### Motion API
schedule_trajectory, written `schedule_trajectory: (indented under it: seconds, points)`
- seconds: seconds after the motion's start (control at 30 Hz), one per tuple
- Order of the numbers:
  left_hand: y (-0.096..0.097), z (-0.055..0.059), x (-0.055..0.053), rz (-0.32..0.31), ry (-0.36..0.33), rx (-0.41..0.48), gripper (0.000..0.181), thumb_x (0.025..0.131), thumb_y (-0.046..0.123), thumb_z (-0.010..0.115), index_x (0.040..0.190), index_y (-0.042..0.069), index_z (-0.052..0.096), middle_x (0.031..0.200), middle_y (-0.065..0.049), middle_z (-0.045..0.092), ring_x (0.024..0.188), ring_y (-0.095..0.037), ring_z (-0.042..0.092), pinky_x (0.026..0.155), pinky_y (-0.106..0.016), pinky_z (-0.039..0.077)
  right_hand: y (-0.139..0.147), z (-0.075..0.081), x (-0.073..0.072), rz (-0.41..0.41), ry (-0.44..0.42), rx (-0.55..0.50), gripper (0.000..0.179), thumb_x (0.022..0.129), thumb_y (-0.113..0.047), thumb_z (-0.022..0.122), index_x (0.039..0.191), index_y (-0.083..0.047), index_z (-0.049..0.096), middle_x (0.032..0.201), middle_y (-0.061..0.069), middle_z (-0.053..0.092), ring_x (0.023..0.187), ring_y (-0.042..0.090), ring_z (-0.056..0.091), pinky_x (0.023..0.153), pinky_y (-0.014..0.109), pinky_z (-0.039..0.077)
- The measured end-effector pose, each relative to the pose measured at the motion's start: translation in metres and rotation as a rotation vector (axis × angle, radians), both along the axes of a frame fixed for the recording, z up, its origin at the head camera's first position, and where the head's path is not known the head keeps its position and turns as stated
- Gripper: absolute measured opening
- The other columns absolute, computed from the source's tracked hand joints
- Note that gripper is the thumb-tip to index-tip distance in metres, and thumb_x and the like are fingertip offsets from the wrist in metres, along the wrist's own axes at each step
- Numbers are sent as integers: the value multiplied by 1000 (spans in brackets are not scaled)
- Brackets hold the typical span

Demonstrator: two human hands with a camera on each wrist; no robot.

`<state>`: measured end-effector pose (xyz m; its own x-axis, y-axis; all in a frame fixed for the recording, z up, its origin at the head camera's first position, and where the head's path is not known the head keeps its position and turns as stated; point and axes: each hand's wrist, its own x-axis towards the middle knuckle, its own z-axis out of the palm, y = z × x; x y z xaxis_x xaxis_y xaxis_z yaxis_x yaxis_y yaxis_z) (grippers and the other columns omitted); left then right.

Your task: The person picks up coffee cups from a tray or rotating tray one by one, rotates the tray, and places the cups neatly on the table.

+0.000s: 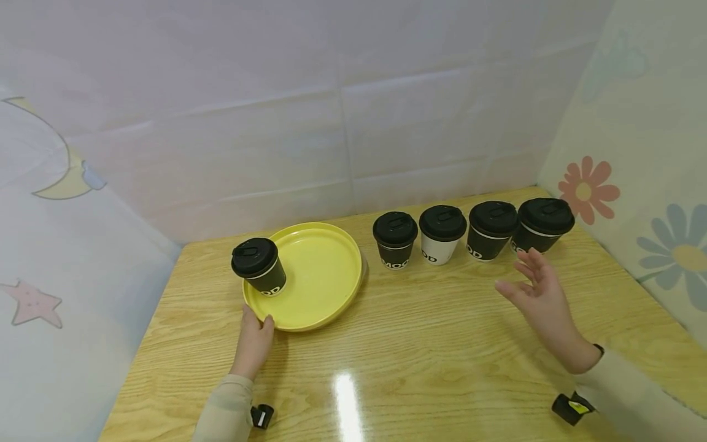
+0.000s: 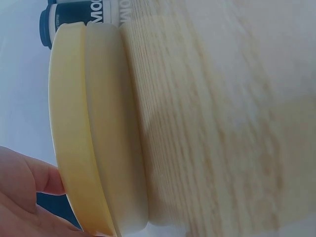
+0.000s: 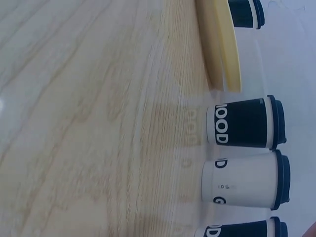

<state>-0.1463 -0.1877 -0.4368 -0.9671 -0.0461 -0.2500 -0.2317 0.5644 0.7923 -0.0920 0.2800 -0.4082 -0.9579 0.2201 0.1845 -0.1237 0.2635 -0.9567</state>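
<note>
A round yellow tray point(image 1: 326, 270) with a raised rim lies on the wooden table. One black lidded paper coffee cup point(image 1: 267, 279) stands upright at its left side. My left hand point(image 1: 254, 344) grips the tray's near-left rim, with the thumb point(image 2: 47, 178) against the edge in the left wrist view. Over the table at the right, my right hand point(image 1: 544, 307) is raised with nothing in it, fingers spread and slightly bent. Its fingertips overlap the lower part of the rightmost black cup point(image 1: 538, 236) in the head view.
Left of that cup, in the same row, stand another black cup point(image 1: 488, 236), a white cup point(image 1: 439, 245) with a black lid, and a black cup point(image 1: 394, 252) nearest the tray. A pale wall point(image 1: 276, 123) rises behind the table; patterned panels flank both sides.
</note>
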Motion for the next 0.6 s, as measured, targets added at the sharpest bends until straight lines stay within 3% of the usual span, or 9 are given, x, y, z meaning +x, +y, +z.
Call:
schedule_trajectory:
  seconds: [0.27, 0.6]
  points:
    - [0, 0, 0, 4, 14, 13, 73, 102, 13, 33, 142, -15, -22, 151, -36, -19, 141, -46, -11, 115, -54, 1, -14, 3, 2, 64, 27, -51, 81, 93, 2, 61, 154, -1, 8, 145, 2, 30, 129, 10, 33, 102, 10, 30]
    - [1, 0, 0, 4, 29, 24, 73, 102, 12, 33, 142, -17, -21, 150, -37, -18, 141, -47, -11, 115, -55, 0, -30, 8, 2, 134, 72, -52, 80, 91, 5, 62, 152, 5, 10, 138, -11, 36, 123, 0, 38, 101, 10, 32]
